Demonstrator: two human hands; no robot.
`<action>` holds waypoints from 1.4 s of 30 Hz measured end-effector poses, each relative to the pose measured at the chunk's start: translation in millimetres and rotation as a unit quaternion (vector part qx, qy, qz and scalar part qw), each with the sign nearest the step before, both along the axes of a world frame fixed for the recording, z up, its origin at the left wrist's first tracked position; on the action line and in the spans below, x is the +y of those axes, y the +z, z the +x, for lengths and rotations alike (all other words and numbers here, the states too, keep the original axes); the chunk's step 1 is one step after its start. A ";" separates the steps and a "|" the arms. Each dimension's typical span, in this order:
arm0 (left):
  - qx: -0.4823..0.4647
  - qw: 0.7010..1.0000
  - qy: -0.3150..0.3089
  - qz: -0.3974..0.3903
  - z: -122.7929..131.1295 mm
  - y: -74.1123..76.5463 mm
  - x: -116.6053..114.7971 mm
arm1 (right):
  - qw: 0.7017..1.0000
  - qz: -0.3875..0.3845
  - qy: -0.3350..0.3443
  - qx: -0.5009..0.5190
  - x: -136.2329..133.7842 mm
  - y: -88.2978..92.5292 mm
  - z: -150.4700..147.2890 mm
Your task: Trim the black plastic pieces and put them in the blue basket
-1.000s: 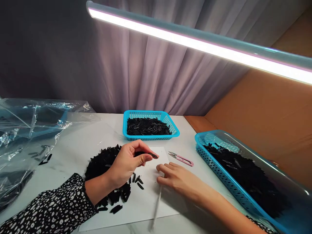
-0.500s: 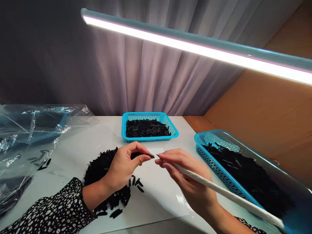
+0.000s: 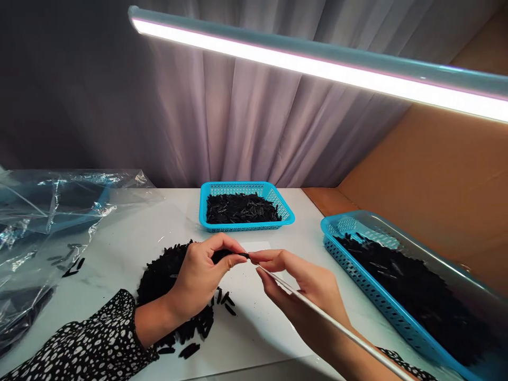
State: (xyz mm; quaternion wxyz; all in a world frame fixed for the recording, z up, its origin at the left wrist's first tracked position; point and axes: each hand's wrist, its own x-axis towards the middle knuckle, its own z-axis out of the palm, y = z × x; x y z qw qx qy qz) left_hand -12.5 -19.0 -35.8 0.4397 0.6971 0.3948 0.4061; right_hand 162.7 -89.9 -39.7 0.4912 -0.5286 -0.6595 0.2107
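My left hand (image 3: pixel 200 278) is closed in a pinch on a small black strip (image 3: pixel 243 255), its end poking out past thumb and forefinger. From the right, my right hand (image 3: pixel 311 288) grips a long thin white-handled tool (image 3: pixel 329 313) like a pen. Its tip meets the end of the strip; fingers partly hide that contact. Beneath and behind my left wrist lies a heap of black strips (image 3: pixel 156 275), with a few loose strips (image 3: pixel 229 307) beside it on a white sheet (image 3: pixel 257 338).
A blue basket (image 3: pixel 291 216) of black strips stands at the back. Another blue basket (image 3: pixel 345 270), partly covered by clear plastic, is on the right with more strips. Clear plastic film (image 3: pixel 51 206) covers the left side. A lit tube lamp (image 3: pixel 297 58) crosses overhead.
My right hand has moved slightly left, bringing the tool's tip from just short of the strip onto its end. The tool has rotated in my fingers. My left hand stays nearly still.
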 end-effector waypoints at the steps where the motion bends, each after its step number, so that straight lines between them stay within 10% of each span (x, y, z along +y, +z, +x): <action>1: 0.003 1.000 0.001 0.003 0.1 -0.1 0.0 | 1.000 -0.001 0.002 0.001 0.2 -0.5 -0.2; 14: 0.039 0.995 -0.001 0.087 -0.8 -4.8 0.4 | 1.000 -0.011 0.006 -0.014 1.8 -0.9 0.8; 32: 0.011 0.995 0.009 0.102 -1.8 -7.3 -2.6 | 0.965 0.189 0.009 -0.184 4.2 -14.4 -8.2; 42: -0.049 0.993 0.013 0.109 1.2 -4.4 -1.9 | 0.995 0.040 -0.060 -0.074 -2.7 14.2 6.2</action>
